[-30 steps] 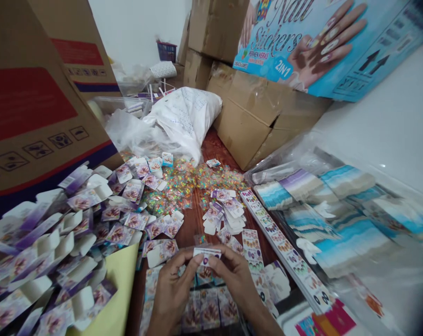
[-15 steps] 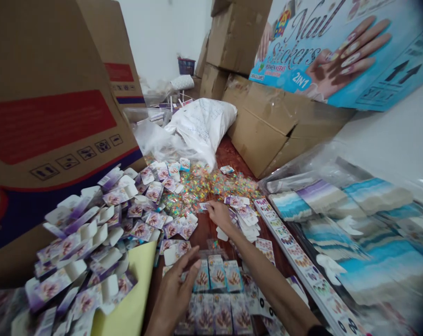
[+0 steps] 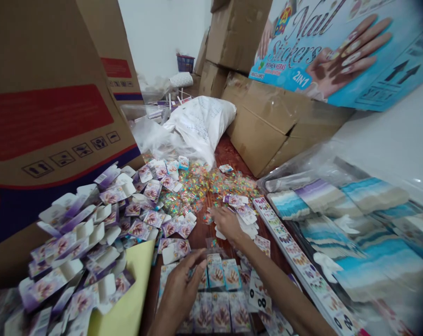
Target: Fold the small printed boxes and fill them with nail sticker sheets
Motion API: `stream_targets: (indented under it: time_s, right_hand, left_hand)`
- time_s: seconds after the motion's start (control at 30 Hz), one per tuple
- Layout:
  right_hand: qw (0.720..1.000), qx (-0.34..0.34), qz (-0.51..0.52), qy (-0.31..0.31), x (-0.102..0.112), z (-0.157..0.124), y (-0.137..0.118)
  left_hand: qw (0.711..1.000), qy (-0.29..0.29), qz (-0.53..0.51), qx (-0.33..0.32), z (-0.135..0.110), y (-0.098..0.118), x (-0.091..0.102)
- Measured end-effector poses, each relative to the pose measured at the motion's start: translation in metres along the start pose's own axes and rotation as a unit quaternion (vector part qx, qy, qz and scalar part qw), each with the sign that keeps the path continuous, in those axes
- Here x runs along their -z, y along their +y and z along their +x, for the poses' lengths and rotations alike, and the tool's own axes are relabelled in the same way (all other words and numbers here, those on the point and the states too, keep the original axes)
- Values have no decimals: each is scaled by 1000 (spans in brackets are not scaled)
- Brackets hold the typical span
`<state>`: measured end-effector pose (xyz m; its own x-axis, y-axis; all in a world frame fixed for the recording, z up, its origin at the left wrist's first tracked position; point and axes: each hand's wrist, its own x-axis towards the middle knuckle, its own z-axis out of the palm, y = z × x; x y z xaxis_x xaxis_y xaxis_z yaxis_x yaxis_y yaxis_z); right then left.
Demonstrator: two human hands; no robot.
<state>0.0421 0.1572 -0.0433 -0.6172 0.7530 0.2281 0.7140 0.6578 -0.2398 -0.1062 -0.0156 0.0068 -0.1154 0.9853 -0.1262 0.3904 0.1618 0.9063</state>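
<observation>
My right hand (image 3: 227,224) rests on the dark wooden table (image 3: 197,238) beside a small stack of white-backed cards (image 3: 247,217), its fingertips next to scattered multicoloured nail stickers (image 3: 204,186). Whether its fingers grip anything is hidden. My left hand (image 3: 178,289) curves above rows of packaged nail sticker cards (image 3: 216,275), close to a white card (image 3: 171,254), with nothing visible in it. A large heap of purple-printed cards with folded white tabs (image 3: 92,228) lies to the left.
A yellow sheet (image 3: 127,289) lies beside the heap. A long strip of nail sticker sheets (image 3: 295,261) and a plastic bag of blue-striped sheets (image 3: 355,238) lie right. A white sack (image 3: 200,126) and cardboard boxes (image 3: 50,126) stand ahead.
One second ago both hands held a small card together low in view. They have parted: my right hand is forward at the stack, my left lower near the rows of cards.
</observation>
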Motion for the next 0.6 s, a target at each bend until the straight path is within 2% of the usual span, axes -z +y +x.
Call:
stream_targets:
  time_s: [0.1, 0.2, 0.4, 0.6]
  right_hand:
    - [996, 80, -33, -37, -5, 1, -10]
    - [989, 112, -72, -62, -8, -1, -16]
    - [982, 122, -123, -83, -13, 6, -27]
    - [988, 90, -86, -89, -23, 18, -43]
  left_hand:
    - [1000, 16, 0, -4, -4, -3, 2]
    - [1000, 21, -9, 5, -4, -6, 3]
    - [1000, 13, -24, 6, 0, 1, 1]
    - [999, 6, -40, 8, -2, 0, 3]
